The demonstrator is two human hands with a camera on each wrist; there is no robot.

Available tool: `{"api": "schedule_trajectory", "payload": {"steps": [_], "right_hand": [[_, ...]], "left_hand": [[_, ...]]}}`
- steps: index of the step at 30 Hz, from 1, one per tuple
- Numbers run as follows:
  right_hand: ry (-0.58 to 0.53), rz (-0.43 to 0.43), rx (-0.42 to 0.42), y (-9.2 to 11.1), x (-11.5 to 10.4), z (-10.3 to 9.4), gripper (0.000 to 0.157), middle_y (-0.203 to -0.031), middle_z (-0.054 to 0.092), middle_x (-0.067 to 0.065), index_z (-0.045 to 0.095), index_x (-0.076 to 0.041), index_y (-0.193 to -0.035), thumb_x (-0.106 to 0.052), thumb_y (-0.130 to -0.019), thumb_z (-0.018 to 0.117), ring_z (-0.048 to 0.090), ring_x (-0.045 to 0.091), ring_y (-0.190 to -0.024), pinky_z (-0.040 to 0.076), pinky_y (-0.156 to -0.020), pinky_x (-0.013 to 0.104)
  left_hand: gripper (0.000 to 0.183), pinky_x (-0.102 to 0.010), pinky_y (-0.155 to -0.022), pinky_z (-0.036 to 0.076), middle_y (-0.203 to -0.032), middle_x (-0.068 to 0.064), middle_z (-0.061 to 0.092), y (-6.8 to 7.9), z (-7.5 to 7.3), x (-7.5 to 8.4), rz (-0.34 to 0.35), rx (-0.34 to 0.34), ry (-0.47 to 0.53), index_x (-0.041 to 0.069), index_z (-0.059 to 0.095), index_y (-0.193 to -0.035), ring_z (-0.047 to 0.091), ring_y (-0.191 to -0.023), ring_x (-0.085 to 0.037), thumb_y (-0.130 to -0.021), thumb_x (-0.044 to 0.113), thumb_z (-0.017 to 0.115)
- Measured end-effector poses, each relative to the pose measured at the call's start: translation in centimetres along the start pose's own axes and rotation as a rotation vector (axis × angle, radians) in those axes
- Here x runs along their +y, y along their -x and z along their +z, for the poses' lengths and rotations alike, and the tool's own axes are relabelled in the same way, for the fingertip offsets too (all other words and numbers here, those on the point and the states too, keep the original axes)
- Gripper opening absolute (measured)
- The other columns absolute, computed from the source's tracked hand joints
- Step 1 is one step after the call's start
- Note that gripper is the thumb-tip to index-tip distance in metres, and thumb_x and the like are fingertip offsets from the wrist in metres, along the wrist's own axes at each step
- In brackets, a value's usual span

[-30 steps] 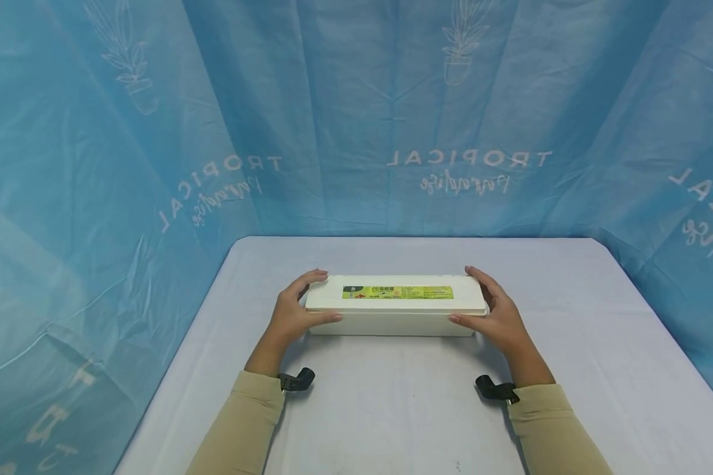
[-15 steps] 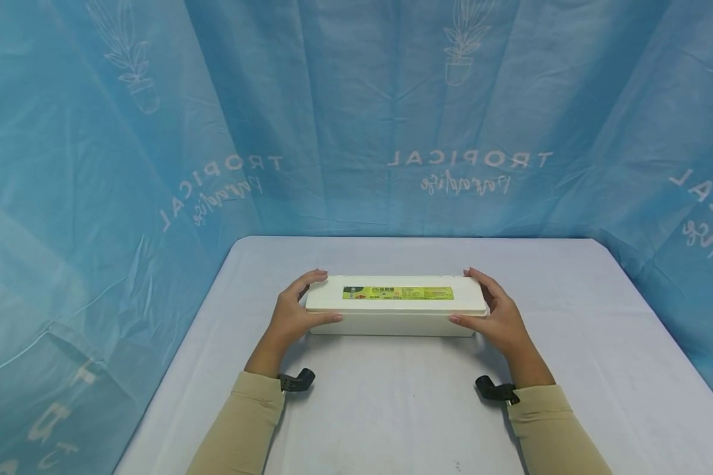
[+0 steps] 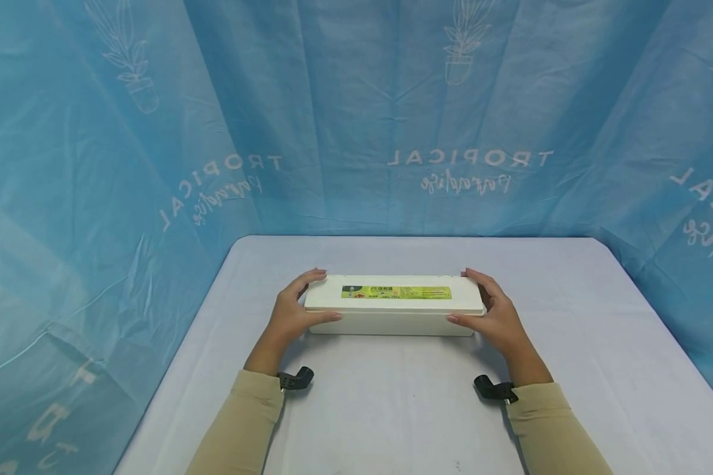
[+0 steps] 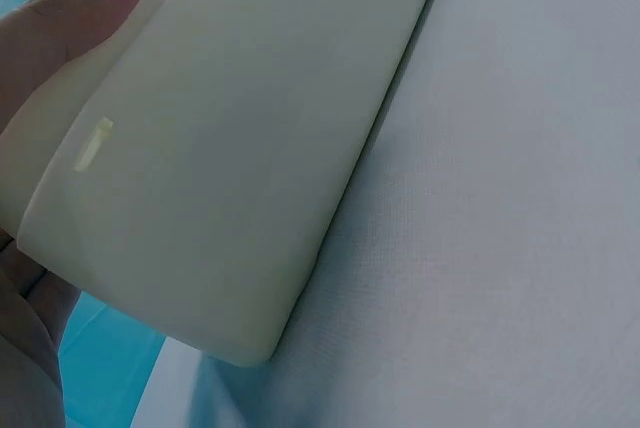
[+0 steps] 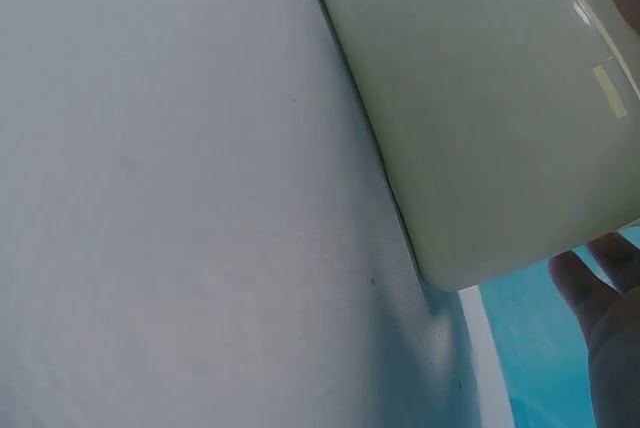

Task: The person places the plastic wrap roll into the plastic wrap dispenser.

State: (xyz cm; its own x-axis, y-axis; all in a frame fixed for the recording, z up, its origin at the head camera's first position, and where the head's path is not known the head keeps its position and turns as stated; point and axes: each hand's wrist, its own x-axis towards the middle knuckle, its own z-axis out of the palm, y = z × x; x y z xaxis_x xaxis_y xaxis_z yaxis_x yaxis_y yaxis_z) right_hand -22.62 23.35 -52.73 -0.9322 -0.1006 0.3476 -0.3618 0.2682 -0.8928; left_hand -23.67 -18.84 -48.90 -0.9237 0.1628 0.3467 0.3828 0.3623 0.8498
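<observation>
A long white cling film box (image 3: 392, 324) lies crosswise on the table, its lid on top with a yellow-green label (image 3: 395, 292). My left hand (image 3: 291, 310) grips the box's left end, thumb along the front and fingers behind. At the other end my right hand (image 3: 499, 318) holds it the same way. The left wrist view has the front wall of the box (image 4: 230, 148) close up, with the left thumb (image 4: 80, 13) on the lid's edge. In the right wrist view the box (image 5: 480, 128) rests on the cloth, and the right fingers (image 5: 585, 288) reach behind its end.
A white cloth covers the table (image 3: 386, 402). Blue printed curtains (image 3: 356, 119) hang behind it and on both sides. Each wrist wears a black camera, the left wrist camera (image 3: 297, 379) and the right wrist camera (image 3: 495, 388).
</observation>
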Motion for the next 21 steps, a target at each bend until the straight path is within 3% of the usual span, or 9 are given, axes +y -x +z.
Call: {"api": "schedule_trajectory", "payload": {"steps": [2, 8, 15, 21], "right_hand": [[-0.016, -0.007, -0.003, 0.0, 0.2, 0.1, 0.105, -0.158, 0.046, 0.007, 0.043, -0.015, -0.161, -0.004, -0.072, 0.099, 0.043, 0.028, -0.144, 0.040, -0.105, 0.017], [-0.021, -0.017, -0.005, 0.1, 0.5, 0.3, 0.106, -0.157, 0.047, 0.007, 0.044, -0.014, -0.160, -0.002, -0.071, 0.099, 0.046, 0.028, -0.140, 0.043, -0.101, 0.017], [-0.024, -0.022, -0.017, 0.2, 0.3, 0.2, 0.108, -0.158, 0.045, 0.008, 0.043, -0.014, -0.161, 0.001, -0.070, 0.099, 0.045, 0.029, -0.141, 0.042, -0.101, 0.017], [-0.029, -0.024, -0.028, 0.5, -0.7, 0.4, 0.107, -0.159, 0.041, 0.017, 0.042, -0.006, -0.160, 0.009, -0.069, 0.096, 0.043, 0.036, -0.141, 0.041, -0.102, 0.015]], "left_hand": [[0.088, -0.053, -0.121, 0.027, -0.153, -0.009, 0.054, 0.0, 0.0, -0.6, 0.001, -0.001, 0.003, 0.003, 0.061, -0.142, 0.038, -0.150, -0.025, -0.066, 0.013, 0.104], [0.093, -0.053, -0.119, 0.031, -0.149, 0.007, 0.057, -0.2, -0.3, -3.5, 0.035, 0.002, -0.027, 0.020, 0.064, -0.143, 0.043, -0.145, -0.018, -0.062, 0.036, 0.106], [0.093, -0.055, -0.117, 0.033, -0.149, 0.005, 0.058, -0.1, -0.2, -4.0, 0.050, 0.005, -0.049, 0.022, 0.065, -0.142, 0.044, -0.145, -0.020, -0.060, 0.033, 0.107], [0.090, -0.054, -0.117, 0.033, -0.148, 0.004, 0.058, 0.1, -0.2, -4.3, 0.083, 0.000, -0.061, 0.021, 0.066, -0.140, 0.046, -0.143, -0.020, -0.060, 0.031, 0.107]]}}
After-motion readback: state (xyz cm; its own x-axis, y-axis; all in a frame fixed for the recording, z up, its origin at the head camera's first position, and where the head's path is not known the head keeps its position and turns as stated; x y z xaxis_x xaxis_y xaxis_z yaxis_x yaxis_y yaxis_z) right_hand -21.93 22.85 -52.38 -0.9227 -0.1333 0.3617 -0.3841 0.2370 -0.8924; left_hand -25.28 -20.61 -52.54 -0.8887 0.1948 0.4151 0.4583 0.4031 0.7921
